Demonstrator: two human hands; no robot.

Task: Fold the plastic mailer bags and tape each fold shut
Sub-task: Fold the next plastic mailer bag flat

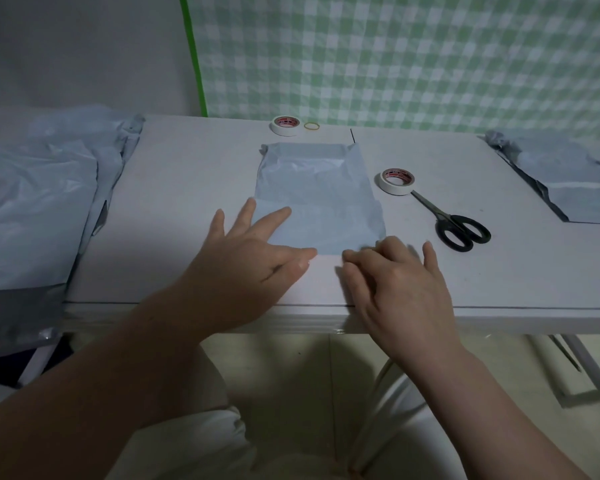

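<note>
Here, in the head view, the left hand (253,247) lies flat, fingers spread wide, on the near left corner of the pale blue rectangular plastic mailer bag (319,199), which lies on the white table (187,188) just beyond both hands. The right hand (395,282), blurred, meets the bag's near right edge; whether it grips, I cannot tell. Black-handled metal scissors (458,223) and a white tape roll (397,181) lie beyond the right hand.

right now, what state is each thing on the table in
mailer bag: flat, near end folded over
left hand: fingers straight, pressing bag's near left corner
right hand: blurred, at bag's near right corner
scissors: closed, lying flat
near tape roll: lying flat by scissors' tips
far tape roll: lying flat, untouched
rubber band: loose beside far tape roll
</note>
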